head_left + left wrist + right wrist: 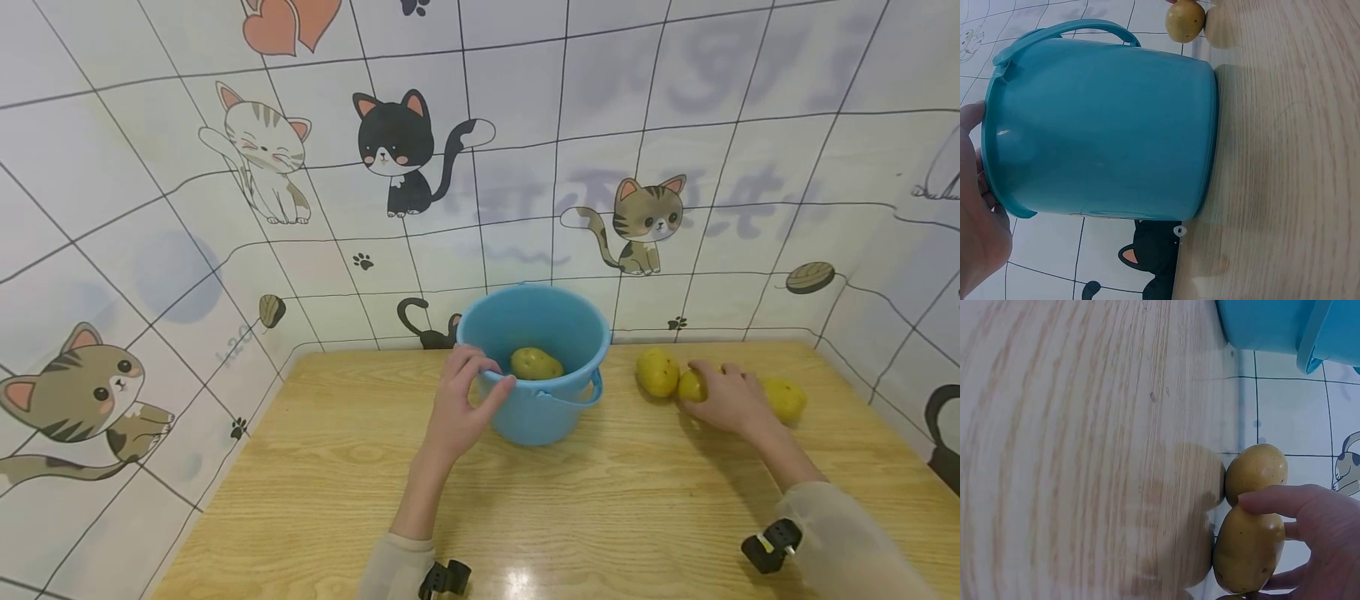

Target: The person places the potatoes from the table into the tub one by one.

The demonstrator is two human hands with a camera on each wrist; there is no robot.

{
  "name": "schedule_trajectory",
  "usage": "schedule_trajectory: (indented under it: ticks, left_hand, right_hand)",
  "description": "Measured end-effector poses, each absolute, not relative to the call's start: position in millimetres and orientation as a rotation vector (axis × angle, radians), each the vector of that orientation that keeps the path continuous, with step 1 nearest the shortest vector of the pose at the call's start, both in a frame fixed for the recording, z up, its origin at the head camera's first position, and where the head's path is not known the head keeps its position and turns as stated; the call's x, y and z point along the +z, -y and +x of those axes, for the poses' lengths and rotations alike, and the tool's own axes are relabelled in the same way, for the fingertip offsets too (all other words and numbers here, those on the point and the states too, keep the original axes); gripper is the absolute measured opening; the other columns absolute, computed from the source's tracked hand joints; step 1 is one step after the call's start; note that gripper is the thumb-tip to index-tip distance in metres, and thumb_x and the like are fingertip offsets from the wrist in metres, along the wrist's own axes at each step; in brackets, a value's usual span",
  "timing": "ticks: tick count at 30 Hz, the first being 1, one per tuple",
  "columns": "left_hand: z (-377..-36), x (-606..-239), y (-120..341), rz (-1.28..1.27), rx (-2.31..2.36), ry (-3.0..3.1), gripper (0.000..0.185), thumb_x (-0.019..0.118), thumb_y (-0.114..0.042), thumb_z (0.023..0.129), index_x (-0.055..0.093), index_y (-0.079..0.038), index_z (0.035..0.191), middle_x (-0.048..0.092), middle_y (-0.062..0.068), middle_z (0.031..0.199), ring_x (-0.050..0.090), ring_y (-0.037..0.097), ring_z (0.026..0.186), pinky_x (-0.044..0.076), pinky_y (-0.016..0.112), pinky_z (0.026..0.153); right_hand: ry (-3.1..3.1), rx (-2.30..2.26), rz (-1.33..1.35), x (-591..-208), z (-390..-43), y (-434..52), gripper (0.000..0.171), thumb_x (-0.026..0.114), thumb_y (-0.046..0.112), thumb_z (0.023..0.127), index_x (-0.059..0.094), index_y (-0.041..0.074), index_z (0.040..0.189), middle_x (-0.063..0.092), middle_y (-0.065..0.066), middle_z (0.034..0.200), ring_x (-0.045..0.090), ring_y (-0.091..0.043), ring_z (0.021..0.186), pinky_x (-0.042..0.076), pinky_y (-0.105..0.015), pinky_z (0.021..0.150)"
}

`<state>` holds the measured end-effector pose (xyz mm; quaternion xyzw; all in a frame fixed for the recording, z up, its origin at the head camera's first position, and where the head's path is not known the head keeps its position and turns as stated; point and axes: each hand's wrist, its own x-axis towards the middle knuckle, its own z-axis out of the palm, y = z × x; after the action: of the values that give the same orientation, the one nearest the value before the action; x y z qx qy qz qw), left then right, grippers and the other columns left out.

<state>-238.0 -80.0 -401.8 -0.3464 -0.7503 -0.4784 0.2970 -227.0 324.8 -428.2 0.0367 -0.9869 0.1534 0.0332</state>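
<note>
A blue plastic bucket [540,412] stands on the wooden table [600,500] near the wall, with one potato [536,364] inside it. My left hand [491,373] grips the bucket's near-left rim, thumb outside and fingers over the edge; in the left wrist view the bucket [1104,131] fills the frame beside my palm [979,219]. To the right of the bucket, my right hand [703,387] curls round a yellow potato [690,387], [1249,547]. A second potato [657,372], [1257,467] touches it on the bucket side. A third potato [785,399] lies just right of my hand.
Tiled walls with cat stickers [397,150] close in the table at the back and on both sides. The bucket's handle [592,393] hangs down its right front. Bare wood stretches from the bucket toward me.
</note>
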Motion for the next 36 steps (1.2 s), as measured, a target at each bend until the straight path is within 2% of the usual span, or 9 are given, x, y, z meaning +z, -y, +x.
schedule_trajectory:
  ticks: [5, 10, 18, 23, 30, 36]
  left_hand:
    - [-237, -402, 80, -0.918, -1.273, 1.994, 0.014, 0.072, -0.022, 0.093, 0.064, -0.011, 0.090, 0.054, 0.002, 0.098, 0.049, 0.022, 0.103, 0.036, 0.047, 0.107]
    - [-237, -401, 80, -0.921, -1.267, 1.997, 0.015, 0.073, -0.022, 0.093, 0.064, -0.010, 0.090, 0.054, 0.002, 0.098, 0.049, 0.022, 0.103, 0.033, 0.048, 0.111]
    - [-236, -401, 79, -0.923, -1.276, 2.006, 0.015, 0.073, -0.023, 0.093, 0.064, -0.011, 0.091, 0.054, 0.002, 0.100, 0.049, 0.022, 0.104, 0.032, 0.048, 0.112]
    - [-237, -401, 79, -0.920, -1.273, 2.010, 0.015, 0.072, -0.024, 0.093, 0.064, -0.011, 0.091, 0.054, 0.002, 0.100, 0.049, 0.022, 0.105, 0.028, 0.049, 0.117]
    - [-236, -401, 79, -0.915, -1.261, 2.013, 0.015, 0.072, -0.024, 0.094, 0.064, -0.012, 0.091, 0.054, 0.001, 0.100, 0.049, 0.022, 0.105, 0.026, 0.049, 0.117]
    - [-236, -402, 80, -0.912, -1.266, 2.012, 0.015, 0.071, -0.024, 0.094, 0.064, -0.012, 0.091, 0.054, 0.001, 0.100, 0.049, 0.021, 0.106, 0.022, 0.051, 0.120]
  right_hand:
    - [3.043, 0.522, 0.130, -428, -227, -324, 0.072, 0.075, 0.028, 0.086, 0.043, -0.010, 0.139, 0.052, -0.044, 0.121, 0.045, -0.063, 0.110, 0.030, -0.073, 0.095]
    - [3.015, 0.564, 0.120, -431, -228, -326, 0.074, 0.077, 0.032, 0.083, 0.046, -0.009, 0.137, 0.057, -0.041, 0.119, 0.047, -0.062, 0.109, 0.031, -0.071, 0.094]
    - [2.950, 0.657, 0.079, -434, -224, -332, 0.081, 0.081, 0.040, 0.082, 0.045, -0.004, 0.141, 0.053, -0.042, 0.125, 0.042, -0.063, 0.114, 0.034, -0.074, 0.090]
    - [2.896, 0.724, 0.051, -431, -224, -332, 0.083, 0.080, 0.040, 0.084, 0.042, 0.000, 0.146, 0.045, -0.045, 0.130, 0.038, -0.064, 0.117, 0.035, -0.077, 0.087]
    - [2.720, 0.784, 0.117, -424, -223, -323, 0.075, 0.081, 0.038, 0.085, 0.048, 0.003, 0.143, 0.048, -0.041, 0.131, 0.045, -0.059, 0.115, 0.039, -0.069, 0.085]
    - [2.645, 0.824, 0.121, -415, -222, -312, 0.076, 0.081, 0.040, 0.085, 0.048, 0.006, 0.144, 0.047, -0.037, 0.135, 0.042, -0.057, 0.118, 0.039, -0.068, 0.085]
